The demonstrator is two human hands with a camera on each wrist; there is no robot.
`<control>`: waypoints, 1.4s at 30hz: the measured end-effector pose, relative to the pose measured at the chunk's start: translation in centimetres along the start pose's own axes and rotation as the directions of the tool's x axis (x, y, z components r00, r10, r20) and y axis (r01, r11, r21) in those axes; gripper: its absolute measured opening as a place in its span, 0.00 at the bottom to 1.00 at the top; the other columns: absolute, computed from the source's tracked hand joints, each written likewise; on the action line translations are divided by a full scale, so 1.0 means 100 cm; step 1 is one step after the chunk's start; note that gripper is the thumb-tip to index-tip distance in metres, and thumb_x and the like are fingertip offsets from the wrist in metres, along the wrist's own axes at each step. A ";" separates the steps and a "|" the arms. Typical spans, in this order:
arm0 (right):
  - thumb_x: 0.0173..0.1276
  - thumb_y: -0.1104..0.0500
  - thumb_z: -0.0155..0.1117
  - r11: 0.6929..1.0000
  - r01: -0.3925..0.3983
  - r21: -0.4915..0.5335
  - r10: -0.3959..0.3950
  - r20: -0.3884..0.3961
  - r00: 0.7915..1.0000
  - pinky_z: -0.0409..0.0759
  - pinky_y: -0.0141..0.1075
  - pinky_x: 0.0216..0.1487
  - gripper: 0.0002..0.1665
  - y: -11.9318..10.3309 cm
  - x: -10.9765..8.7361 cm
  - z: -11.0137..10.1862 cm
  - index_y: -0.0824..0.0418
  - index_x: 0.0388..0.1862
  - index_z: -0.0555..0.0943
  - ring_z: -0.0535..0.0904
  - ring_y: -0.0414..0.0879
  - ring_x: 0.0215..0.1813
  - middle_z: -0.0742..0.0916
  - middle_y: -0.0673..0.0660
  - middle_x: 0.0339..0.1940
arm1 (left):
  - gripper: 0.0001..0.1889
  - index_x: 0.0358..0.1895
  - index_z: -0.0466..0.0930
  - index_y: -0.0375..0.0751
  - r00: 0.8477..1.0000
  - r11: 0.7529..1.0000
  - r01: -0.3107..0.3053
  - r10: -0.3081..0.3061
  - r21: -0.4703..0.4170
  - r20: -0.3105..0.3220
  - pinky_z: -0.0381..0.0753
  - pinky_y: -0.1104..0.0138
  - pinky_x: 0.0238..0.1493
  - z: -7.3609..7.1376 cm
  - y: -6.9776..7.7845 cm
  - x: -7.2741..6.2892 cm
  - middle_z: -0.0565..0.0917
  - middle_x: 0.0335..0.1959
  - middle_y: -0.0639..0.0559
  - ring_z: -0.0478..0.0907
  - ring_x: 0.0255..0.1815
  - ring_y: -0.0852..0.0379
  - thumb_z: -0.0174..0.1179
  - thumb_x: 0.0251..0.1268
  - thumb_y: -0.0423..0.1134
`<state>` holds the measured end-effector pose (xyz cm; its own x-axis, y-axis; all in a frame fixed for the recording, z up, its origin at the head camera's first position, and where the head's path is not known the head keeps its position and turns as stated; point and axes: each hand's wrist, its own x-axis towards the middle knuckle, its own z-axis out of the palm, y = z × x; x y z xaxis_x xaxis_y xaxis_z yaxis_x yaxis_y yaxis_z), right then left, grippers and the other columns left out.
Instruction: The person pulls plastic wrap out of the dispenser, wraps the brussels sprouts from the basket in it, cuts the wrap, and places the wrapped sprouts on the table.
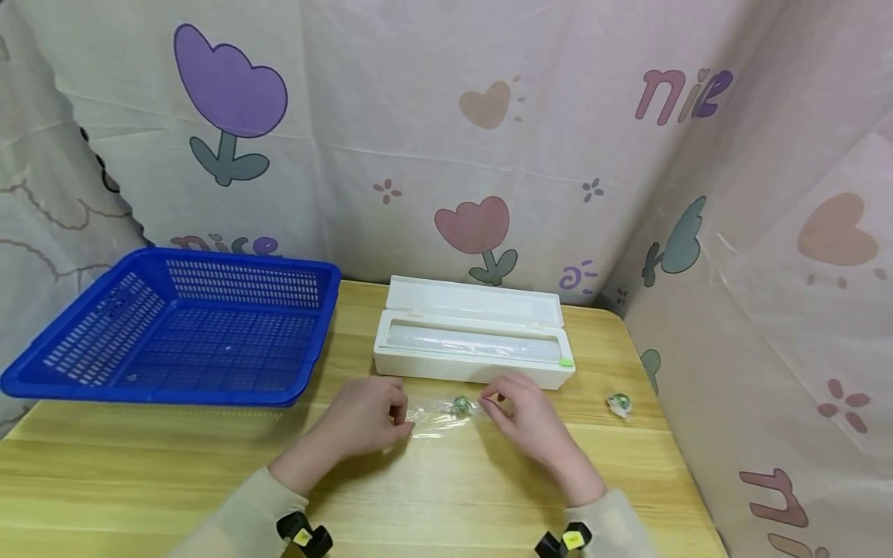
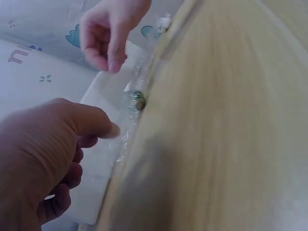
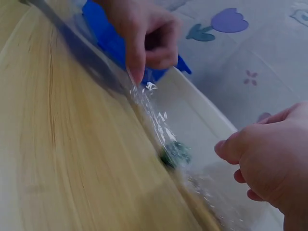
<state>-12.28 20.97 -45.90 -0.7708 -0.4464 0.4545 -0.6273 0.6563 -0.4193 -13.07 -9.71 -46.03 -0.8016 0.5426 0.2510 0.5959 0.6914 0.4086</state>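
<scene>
A small green ball-shaped thing (image 1: pixel 462 404) lies in a strip of clear plastic wrap (image 1: pixel 436 418) on the wooden table, just in front of the white box. My left hand (image 1: pixel 370 415) pinches the left end of the wrap between thumb and fingers, plainest in the right wrist view, where the left hand (image 3: pixel 149 41) stands over the film. At the wrap's other end, my right hand (image 1: pixel 526 415) has thumb and forefinger close together on the film; its exact contact is hard to make out. The left wrist view shows the right hand (image 2: pixel 113 33) with curled fingers.
Behind the hands stands a white wrap dispenser box (image 1: pixel 474 370), lid raised, a roll inside and a green slider (image 1: pixel 566 362) at its right end. A blue plastic basket (image 1: pixel 307 387) sits at left. Another green wrapped piece (image 1: pixel 619 404) lies near the table's right edge.
</scene>
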 end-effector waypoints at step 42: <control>0.56 0.58 0.86 0.972 -0.162 0.172 0.153 0.068 0.986 0.83 0.37 0.46 0.17 0.001 -0.004 0.041 0.56 0.45 0.92 0.81 0.40 0.45 0.89 0.46 0.42 | 0.11 0.50 0.91 0.56 0.999 0.994 -0.047 0.049 -0.101 0.018 0.82 0.64 0.36 0.052 0.017 0.039 0.91 0.42 0.64 0.87 0.40 0.61 0.71 0.70 0.52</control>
<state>-12.46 18.68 -49.36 -0.8632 -0.3814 0.3308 -0.5036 0.6053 -0.6165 -14.88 -3.95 -48.89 -0.7702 0.5845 0.2551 0.6252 0.6130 0.4831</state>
